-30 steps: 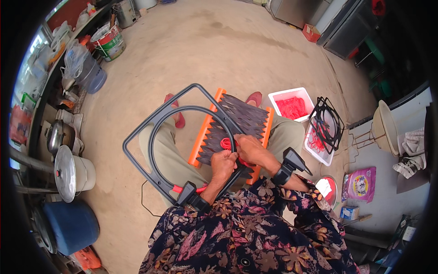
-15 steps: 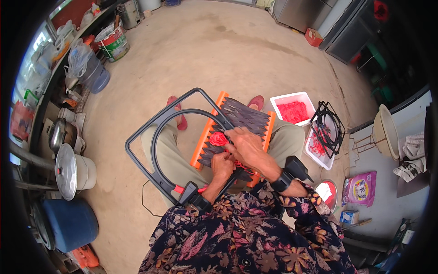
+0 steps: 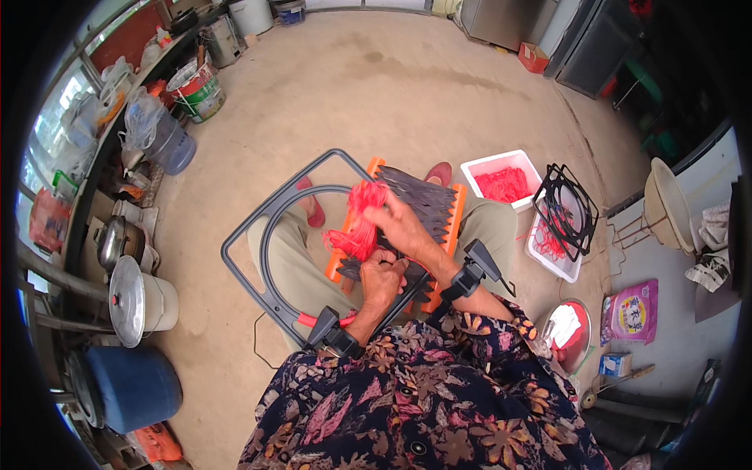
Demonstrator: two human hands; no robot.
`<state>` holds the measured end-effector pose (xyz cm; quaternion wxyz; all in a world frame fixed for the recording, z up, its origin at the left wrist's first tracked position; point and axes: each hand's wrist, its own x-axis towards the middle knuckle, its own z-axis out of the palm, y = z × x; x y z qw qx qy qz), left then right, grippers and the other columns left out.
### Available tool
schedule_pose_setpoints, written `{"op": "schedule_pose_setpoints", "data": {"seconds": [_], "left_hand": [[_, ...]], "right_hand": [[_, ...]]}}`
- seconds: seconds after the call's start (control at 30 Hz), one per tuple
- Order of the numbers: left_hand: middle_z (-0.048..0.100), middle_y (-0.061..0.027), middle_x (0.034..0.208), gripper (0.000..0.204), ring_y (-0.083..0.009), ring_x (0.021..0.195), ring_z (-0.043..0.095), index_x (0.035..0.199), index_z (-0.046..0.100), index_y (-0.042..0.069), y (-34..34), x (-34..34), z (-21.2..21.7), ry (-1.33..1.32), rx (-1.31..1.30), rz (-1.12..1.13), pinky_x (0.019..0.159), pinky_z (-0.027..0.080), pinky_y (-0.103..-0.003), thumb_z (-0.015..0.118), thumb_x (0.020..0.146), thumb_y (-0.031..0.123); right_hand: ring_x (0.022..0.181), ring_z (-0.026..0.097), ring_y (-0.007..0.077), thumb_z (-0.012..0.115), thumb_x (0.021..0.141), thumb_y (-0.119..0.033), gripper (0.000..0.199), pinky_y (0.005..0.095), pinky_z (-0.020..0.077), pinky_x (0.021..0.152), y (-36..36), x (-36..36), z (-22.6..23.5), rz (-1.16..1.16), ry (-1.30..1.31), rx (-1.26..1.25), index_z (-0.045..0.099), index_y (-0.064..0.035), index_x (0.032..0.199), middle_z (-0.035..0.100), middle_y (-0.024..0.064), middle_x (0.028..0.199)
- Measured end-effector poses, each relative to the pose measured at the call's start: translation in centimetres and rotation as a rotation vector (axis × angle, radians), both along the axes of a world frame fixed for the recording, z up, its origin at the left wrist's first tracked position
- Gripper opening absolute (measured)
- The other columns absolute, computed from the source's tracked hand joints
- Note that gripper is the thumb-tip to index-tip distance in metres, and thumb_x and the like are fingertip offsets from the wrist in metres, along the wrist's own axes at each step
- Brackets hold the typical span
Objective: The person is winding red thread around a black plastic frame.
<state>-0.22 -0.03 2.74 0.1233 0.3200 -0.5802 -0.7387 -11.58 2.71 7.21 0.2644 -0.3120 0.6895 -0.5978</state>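
Observation:
A loose bundle of red string hangs above my lap, its strands fanned out to the left. My right hand is closed on its upper right side. Just below, my left hand is closed at the lower end of the bundle; whatever its fingers hold is hidden. Under both hands, a rack of dark, jagged slats between orange toothed side strips rests across my knees. A dark grey frame with a large round opening leans over my left thigh, partly covered by my left arm.
Right of my knee stand a white bin of red string and a second white bin with a black frame on it. A basin sits nearer. Left are a lidded white bucket and a blue barrel.
My right hand has risen up and left with the red string, which now spreads into a larger, looser bundle. My left hand stays almost in place.

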Motion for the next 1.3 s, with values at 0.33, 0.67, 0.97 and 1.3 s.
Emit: {"op": "schedule_pose_setpoints", "data": {"seconds": [0.33, 0.67, 0.97, 1.3], "left_hand": [[0.063, -0.0119, 0.07, 0.026, -0.0131, 0.047, 0.056, 0.102, 0.056, -0.009, -2.9, 0.3, -1.4, -0.013, 0.2, 0.097, 0.036, 0.042, -0.025, 0.065, 0.08, 0.001], [0.061, -0.0124, 0.066, 0.027, -0.0164, 0.054, 0.059, 0.1, 0.061, -0.011, -2.3, 1.0, 0.7, 0.02, 0.462, -0.26, 0.049, 0.048, -0.027, 0.053, 0.092, 0.013], [0.06, -0.0122, 0.064, 0.023, -0.0161, 0.05, 0.056, 0.097, 0.062, -0.011, -2.3, 0.7, 1.0, -0.02, 0.582, -0.249, 0.046, 0.046, -0.026, 0.053, 0.089, 0.008], [0.059, -0.0071, 0.058, 0.017, -0.0105, 0.044, 0.051, 0.079, 0.066, -0.004, -1.0, 1.0, -0.6, -0.066, 0.252, -0.215, 0.041, 0.041, -0.025, 0.06, 0.086, 0.01]], "right_hand": [[0.05, 0.037, 0.0023, 0.053, 0.093, -0.016, 0.045, 0.0169, 0.0291, 0.042, 16.7, 1.9, 14.2, -0.208, -0.528, -0.337, 0.039, -0.0084, 0.136, 0.061, 0.003, 0.087], [0.07, 0.051, 0.0043, 0.059, 0.091, -0.013, 0.015, 0.0205, 0.0433, 0.063, 23.7, -0.3, 4.5, -0.568, -0.058, 0.143, 0.058, -0.0042, 0.103, 0.061, -0.0022, 0.08], [0.069, 0.057, 0.0115, 0.069, 0.082, -0.014, 0.026, 0.0272, 0.0459, 0.062, 14.0, 1.6, 6.0, -0.271, 0.244, 0.338, 0.057, -0.0013, 0.102, 0.064, 0.0056, 0.078], [0.072, 0.061, 0.0411, 0.067, 0.078, -0.018, 0.022, 0.0478, 0.0472, 0.063, 7.3, 2.7, -0.8, 0.006, 0.882, 0.808, 0.06, -0.0002, 0.089, 0.063, 0.0185, 0.073]]}}
